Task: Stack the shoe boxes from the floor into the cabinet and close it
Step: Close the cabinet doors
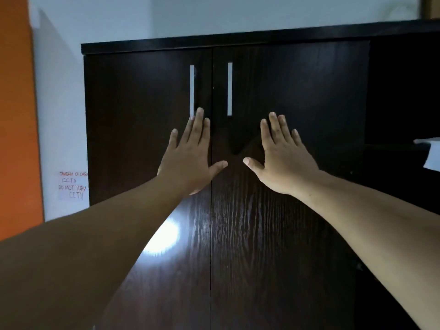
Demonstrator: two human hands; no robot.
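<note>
Two bare forearms reach forward from the bottom corners of the view, toward a dark wood-grain cabinet point(273, 222) that fills most of the scene. Both of its doors are shut, meeting at a thin vertical seam down the middle. A bright spot of reflected light glares off the left door point(142, 96), low down beside the left forearm. Each door carries a slim, pale vertical handle close to the seam: the left handle point(192, 90) and the right handle point(229, 88).

Behind the cabinet stands a pale wall point(214, 13). An orange panel point(16, 115) runs down the far left edge of the room, and beside it a small paper notice point(72, 186) with red handwriting is stuck to the wall, partly hidden by the cabinet's side. To the right sits more dark furniture, with something white point(431, 151) resting on it.

The left hand point(190, 160) lies flat on the left door, fingers straight and together, thumb spread across the seam, fingertips just below the left handle. The right hand point(283, 158) lies flat on the right door point(309, 91), fingers straight and slightly fanned, thumb pointing toward the seam. Neither hand holds anything. No shoe boxes are in sight.
</note>
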